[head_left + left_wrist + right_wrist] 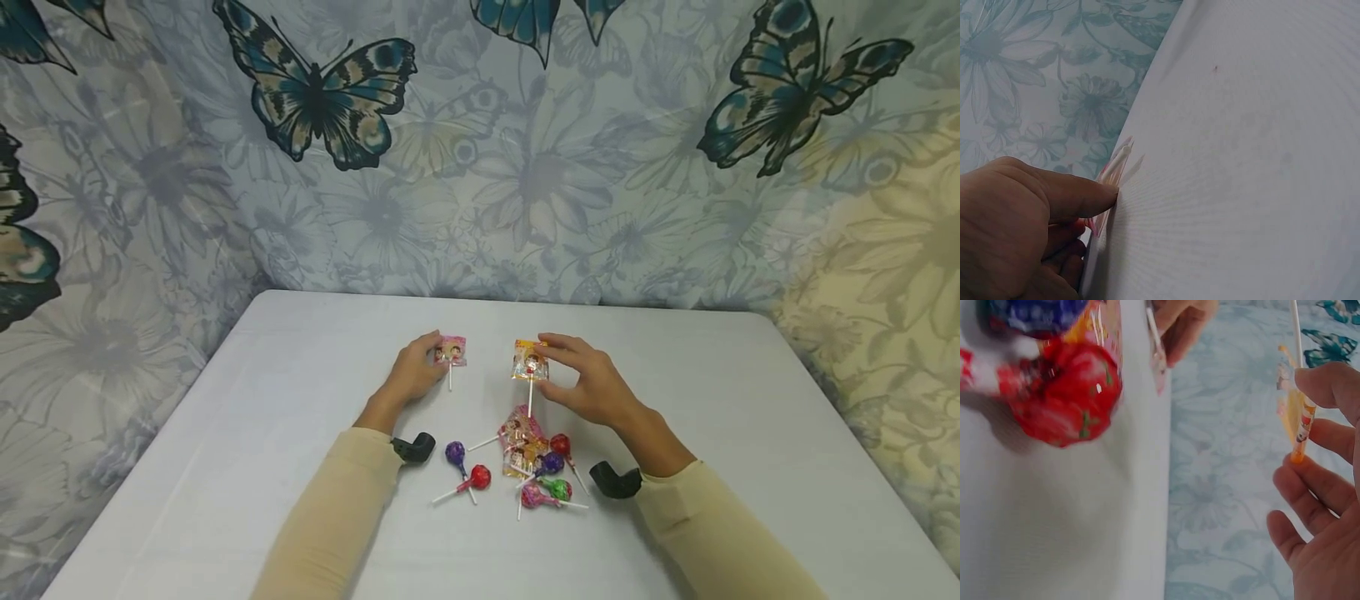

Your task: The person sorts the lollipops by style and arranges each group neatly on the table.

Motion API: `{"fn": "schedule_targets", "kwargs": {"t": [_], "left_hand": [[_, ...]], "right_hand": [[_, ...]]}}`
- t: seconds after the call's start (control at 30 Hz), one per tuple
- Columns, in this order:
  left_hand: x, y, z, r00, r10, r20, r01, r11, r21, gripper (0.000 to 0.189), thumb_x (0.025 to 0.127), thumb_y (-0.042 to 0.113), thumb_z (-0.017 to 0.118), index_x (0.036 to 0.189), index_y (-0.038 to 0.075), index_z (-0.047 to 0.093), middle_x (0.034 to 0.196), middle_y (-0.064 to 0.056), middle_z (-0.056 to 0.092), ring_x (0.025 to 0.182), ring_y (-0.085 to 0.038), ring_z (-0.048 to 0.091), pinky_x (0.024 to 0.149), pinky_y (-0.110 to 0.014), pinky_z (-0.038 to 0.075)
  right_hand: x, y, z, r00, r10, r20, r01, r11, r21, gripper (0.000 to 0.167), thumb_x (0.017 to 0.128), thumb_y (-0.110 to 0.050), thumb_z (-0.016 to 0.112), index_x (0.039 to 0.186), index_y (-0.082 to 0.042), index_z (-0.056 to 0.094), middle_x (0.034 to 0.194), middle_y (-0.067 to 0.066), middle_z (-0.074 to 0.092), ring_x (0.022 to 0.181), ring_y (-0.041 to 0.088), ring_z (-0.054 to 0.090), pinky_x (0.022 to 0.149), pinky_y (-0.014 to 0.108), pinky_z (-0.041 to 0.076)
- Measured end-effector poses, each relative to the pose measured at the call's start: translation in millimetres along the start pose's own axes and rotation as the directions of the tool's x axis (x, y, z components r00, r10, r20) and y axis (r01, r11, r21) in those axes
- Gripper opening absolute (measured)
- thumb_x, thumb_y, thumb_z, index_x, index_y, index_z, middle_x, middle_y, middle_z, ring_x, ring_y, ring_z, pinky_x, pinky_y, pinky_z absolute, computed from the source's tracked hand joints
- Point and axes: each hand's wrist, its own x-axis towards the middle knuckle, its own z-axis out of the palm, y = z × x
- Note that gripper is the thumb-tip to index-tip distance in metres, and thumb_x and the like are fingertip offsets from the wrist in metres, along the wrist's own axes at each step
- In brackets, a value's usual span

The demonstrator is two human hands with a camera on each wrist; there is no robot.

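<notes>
Between thumb and fingers, my left hand (415, 368) pinches a lollipop in a flat pink wrapper (454, 350), its white stick pointing down toward the table. In the left wrist view the thumb presses on that pink wrapper (1104, 215), which I see nearly edge-on. My right hand (588, 379) grips a lollipop in an orange-yellow wrapper (525, 363) by its right side, stick downward. Seen from the right wrist, the orange wrapper (1304, 431) sits between thumb and fingers. Just below it on the table lies a pink-wrapped lollipop (519, 433), partly covered by others.
Beside that pile are round lollipops: red (560, 444), purple (552, 463), green (558, 489) and pink (532, 497). To their left, another purple lollipop (454, 452) and a red one (480, 477) cross sticks. The white table (225, 467) ends at a butterfly-patterned cloth (480, 233).
</notes>
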Motion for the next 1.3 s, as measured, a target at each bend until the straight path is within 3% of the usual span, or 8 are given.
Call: {"fn": "schedule_targets", "kwargs": {"t": [0.23,0.9,1.3], "left_hand": [[-0.1,-0.4,1.2,1.000,-0.005,-0.003,0.005,1.000,0.004,0.055,0.089,0.006,0.067,0.139,-0.004,0.047,0.148,-0.013,0.039,0.138,-0.030,0.029,0.111,-0.039,0.021],[-0.4,1.4,1.5,1.000,-0.011,-0.005,0.012,1.000,0.010,0.057,0.089,0.006,0.067,0.141,-0.002,0.045,0.149,-0.013,0.039,0.138,-0.030,0.029,0.111,-0.039,0.021],[-2.4,4.2,0.6,1.000,0.000,-0.004,0.000,1.000,0.012,0.056,0.089,0.007,0.068,0.140,-0.004,0.045,0.148,-0.015,0.039,0.138,-0.031,0.030,0.112,-0.040,0.021]], "right_hand": [[12.6,6.3,1.6,0.995,0.081,0.056,-0.081,0.997,-0.008,0.049,0.079,-0.013,0.081,0.124,0.000,0.065,0.133,0.015,0.055,0.123,0.033,0.050,0.097,0.051,0.042],[46.5,30.6,24.5,0.985,0.113,0.129,-0.117,0.993,0.027,0.048,0.084,-0.016,0.076,0.128,-0.004,0.062,0.137,0.014,0.052,0.125,0.034,0.048,0.099,0.051,0.039],[56.3,40.3,39.6,0.956,0.176,0.234,-0.192,0.980,0.048,0.050,0.085,-0.017,0.074,0.130,-0.002,0.060,0.140,0.013,0.049,0.131,0.032,0.041,0.105,0.048,0.033]]}}
